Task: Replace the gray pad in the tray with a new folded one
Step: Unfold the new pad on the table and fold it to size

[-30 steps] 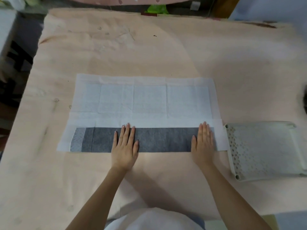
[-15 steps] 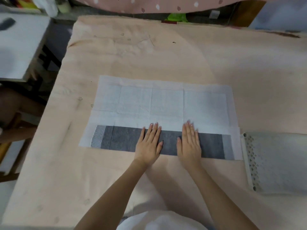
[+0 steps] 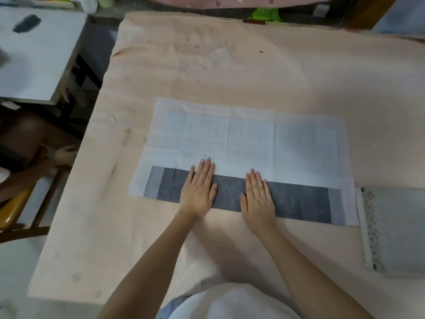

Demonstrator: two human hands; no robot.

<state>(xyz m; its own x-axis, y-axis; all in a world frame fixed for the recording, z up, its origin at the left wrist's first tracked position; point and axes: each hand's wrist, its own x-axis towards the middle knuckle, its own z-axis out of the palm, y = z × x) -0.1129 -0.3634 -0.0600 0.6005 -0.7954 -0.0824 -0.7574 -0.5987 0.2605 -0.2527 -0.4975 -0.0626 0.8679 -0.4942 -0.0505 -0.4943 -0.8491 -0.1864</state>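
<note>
Pad (image 3: 250, 143): white, spread flat mid-table, near edge turned up as a gray strip (image 3: 296, 203). Left hand (image 3: 199, 192) and right hand (image 3: 258, 199), fingers straight, press the strip, grasping nothing. Step: first fold. Next likely: another fold. Tray (image 3: 395, 229) at right edge.

I seem to be in a lived-in room of a home or a small workroom, not a lab or shop. My bench (image 3: 253, 72) is draped in a stained, wrinkled peach cloth. Beyond its far edge hangs pink fabric with pale spots (image 3: 230, 1), and a bright green bag (image 3: 266, 14) sits on the floor there. To my left stands a white side table (image 3: 39, 58), and near it a wooden chair (image 3: 13, 210) where another person's hand (image 3: 65, 153) rests.
</note>
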